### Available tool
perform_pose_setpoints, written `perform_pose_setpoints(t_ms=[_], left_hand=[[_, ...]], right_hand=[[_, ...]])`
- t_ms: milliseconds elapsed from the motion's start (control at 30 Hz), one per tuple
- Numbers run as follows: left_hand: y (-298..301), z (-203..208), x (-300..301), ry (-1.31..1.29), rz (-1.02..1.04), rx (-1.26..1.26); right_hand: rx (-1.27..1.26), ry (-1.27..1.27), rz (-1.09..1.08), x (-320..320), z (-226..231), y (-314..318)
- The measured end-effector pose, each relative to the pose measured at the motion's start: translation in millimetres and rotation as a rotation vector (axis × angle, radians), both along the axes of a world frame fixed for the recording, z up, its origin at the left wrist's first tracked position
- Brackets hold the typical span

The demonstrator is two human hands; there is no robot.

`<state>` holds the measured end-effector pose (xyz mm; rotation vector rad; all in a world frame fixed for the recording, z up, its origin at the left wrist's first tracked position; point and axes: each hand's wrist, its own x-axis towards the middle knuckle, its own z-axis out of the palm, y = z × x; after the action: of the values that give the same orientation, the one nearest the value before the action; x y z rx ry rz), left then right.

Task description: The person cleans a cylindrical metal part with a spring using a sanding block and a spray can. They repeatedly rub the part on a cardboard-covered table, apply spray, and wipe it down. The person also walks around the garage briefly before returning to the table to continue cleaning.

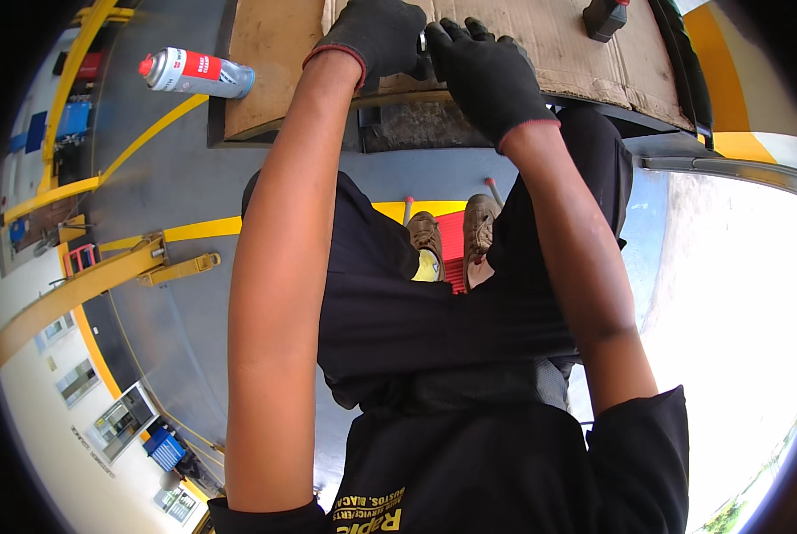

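Both hands wear black gloves with red cuffs and meet over the near edge of a cardboard-covered bench (278, 53). My left hand (376, 37) is closed, its fingers mostly turned out of sight. Close beside it, my right hand (495, 80) has its fingers curled over toward the left one. Between them shows a sliver of something small, dark and shiny (424, 55); its kind is hidden by the gloves. A spray can (201, 73) with a red nozzle and a silver, white and red body lies at the bench's left corner.
A small black container (605, 20) with a red top stands at the far right of the cardboard. My legs are under the bench edge, feet by a red ribbed surface (452, 245). Yellow lift arms (78, 298) reach over the grey floor at left.
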<state>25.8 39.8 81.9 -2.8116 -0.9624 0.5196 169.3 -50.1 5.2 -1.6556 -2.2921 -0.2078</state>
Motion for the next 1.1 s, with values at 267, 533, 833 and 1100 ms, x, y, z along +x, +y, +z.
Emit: perform_pose_setpoints(t_ms=[267, 533, 833, 1100], left_hand=[[0.7, -19.7, -5.4, -0.111, 0.062, 0.034], [-2.9, -30.8, -12.6, -0.183, 0.069, 0.115], [-7.8, -22.9, -6.8, -0.207, 0.101, 0.026], [-11.5, -17.7, -7.1, -0.246, 0.114, 0.001]], right_hand=[[-0.193, 0.112, -0.025, -0.4, 6.8, 16.6], [-0.199, 0.134, 0.018, 3.7, 6.4, 18.7], [-0.359, 0.109, 0.039, 9.4, 14.3, 20.1], [-0.092, 0.226, 0.04, 16.2, -1.2, -2.3]])
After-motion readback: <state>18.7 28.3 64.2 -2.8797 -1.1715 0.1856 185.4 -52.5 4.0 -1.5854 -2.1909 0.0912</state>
